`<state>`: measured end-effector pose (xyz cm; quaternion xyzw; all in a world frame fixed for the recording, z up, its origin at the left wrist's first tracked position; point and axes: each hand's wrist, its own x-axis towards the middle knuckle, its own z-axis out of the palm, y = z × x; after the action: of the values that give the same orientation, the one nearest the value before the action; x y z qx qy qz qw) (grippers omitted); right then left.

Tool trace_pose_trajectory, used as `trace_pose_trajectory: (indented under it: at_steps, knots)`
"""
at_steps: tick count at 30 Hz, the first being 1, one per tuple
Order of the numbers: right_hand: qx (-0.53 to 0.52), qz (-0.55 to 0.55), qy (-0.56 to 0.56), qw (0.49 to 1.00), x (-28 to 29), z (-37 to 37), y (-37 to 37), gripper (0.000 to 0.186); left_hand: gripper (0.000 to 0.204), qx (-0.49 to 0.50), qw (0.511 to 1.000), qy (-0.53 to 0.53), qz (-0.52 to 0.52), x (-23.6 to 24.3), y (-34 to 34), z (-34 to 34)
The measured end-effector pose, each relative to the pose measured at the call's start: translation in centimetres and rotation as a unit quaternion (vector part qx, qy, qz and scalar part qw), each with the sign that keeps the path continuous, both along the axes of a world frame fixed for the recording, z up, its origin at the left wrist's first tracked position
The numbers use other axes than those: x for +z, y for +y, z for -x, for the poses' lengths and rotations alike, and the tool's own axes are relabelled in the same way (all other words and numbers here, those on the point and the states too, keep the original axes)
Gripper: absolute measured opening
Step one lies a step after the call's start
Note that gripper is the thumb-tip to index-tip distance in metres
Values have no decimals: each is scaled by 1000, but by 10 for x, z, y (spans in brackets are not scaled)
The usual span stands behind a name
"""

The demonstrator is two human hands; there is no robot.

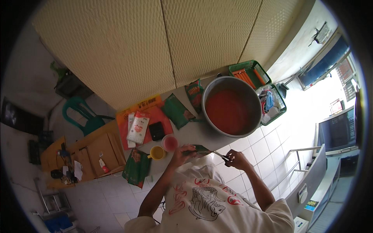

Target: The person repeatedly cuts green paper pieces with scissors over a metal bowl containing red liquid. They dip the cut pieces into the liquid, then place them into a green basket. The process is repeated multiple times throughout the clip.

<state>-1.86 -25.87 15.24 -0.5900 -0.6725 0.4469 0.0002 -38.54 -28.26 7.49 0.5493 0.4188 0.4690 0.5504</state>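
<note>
My left hand [183,156] is closed on the edge of a small green packet [200,148], held low in front of my shirt. From the right, scissors [218,155] reach toward the packet, their dark handles in my closed right hand [236,160]. Whether the blades touch the packet is too small to make out. Beyond my hands, a large metal pot [205,120] holds red liquid [229,110]. By my left hand stand a cup of pink liquid [170,143] and a yellow mug [157,153]. Other green packets lie on the table [179,93], around the pot and mug.
On the left, white-and-red packets [138,128] and a black square item [157,131] rest on a red-orange plastic bag [123,116]. Green baskets [254,62] beyond the pot hold orange sticks [244,77] and mixed items. A green chair [74,105] and cardboard [93,153] are farther left.
</note>
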Motion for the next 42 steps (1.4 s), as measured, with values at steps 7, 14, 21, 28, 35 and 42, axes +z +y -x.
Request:
trace_pose_trajectory:
  at_steps: [7, 14, 21, 28, 35, 42]
  knots:
    - [91, -136, -16, 986, 70, -3, 23, 60, 24, -23, 975, -144, 169, 6, 3, -6]
    - [177, -118, -3, 977, 75, 19, 49, 63, 27, -25, 992, -81, 96, 6, -4, 1]
    - [190, -54, 24, 980, 78, 3, 62, 70, 30, -4, 972, -163, 168, 20, -2, -5]
    - [189, -88, 61, 976, 51, 30, 59, 67, 32, -3, 982, -125, 141, 30, 2, -7]
    - [208, -86, 73, 972, 50, 27, 67, 67, 32, 0, 978, -131, 164, 29, 4, -9]
    - [218, -100, 79, 968, 48, 25, 73, 62, 30, -3, 988, -81, 129, 20, 10, -9]
